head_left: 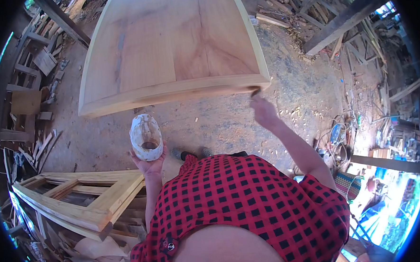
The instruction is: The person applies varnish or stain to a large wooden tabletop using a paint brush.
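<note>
My left hand point(150, 163) is wrapped round the lower part of a white, stained, cut-open plastic container point(138, 130), with a little dark liquid at its bottom. The container is tilted so that I see inside. My right hand point(264, 113) is closed on a small brush point(255, 91), slightly blurred and mostly hidden by the fingers. Its tip is at the front edge of a large wooden panel point(167, 43), near the right corner. Along that edge runs a darker, wet-looking strip, while the top is pale bare wood with a reddish grain patch.
Stacked wooden frames point(88, 204) lie at my left, close to my left forearm. Scrap wood point(33, 102) is piled along the left side, and more lies at the upper right by a slanted post point(342, 24). A coil of cable point(336, 138) lies at the right.
</note>
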Tool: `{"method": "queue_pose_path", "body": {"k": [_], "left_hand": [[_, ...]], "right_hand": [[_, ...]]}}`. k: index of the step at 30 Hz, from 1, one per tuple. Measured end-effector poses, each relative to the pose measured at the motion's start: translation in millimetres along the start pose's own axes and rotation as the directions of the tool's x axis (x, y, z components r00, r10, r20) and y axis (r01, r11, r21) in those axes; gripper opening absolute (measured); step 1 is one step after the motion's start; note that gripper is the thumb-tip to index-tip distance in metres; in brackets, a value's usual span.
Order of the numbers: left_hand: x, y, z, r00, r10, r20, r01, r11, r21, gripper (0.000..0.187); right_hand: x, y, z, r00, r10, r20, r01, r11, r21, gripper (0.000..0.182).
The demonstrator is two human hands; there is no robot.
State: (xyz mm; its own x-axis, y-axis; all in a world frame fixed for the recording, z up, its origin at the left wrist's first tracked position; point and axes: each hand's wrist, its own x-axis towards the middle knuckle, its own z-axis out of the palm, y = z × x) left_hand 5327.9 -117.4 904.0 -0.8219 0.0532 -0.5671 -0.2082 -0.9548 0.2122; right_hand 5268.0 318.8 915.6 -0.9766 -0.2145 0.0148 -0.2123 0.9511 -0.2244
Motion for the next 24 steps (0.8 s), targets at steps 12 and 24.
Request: {"method": "queue_pose_path", "body": {"k": [12, 24], "left_hand": [[-31.5, 38.5, -24.6, 0.97, 0.243, -0.021, -0.244, 0.968, -0.052, 0.083], [-14.0, 130.9, -59.2, 0.945, 0.319, -0.074, -0.328, 0.921, -0.21, 0.082]], "right_hand": [[84.3, -55.1, -41.5, 0.795, -0.07, -0.603, 0.366, 0.847, 0.385, 0.014], [150.7, -159.7, 2.6, 0.916, 0.062, -0.397, 0.055, 0.959, 0.278, 0.013]]}}
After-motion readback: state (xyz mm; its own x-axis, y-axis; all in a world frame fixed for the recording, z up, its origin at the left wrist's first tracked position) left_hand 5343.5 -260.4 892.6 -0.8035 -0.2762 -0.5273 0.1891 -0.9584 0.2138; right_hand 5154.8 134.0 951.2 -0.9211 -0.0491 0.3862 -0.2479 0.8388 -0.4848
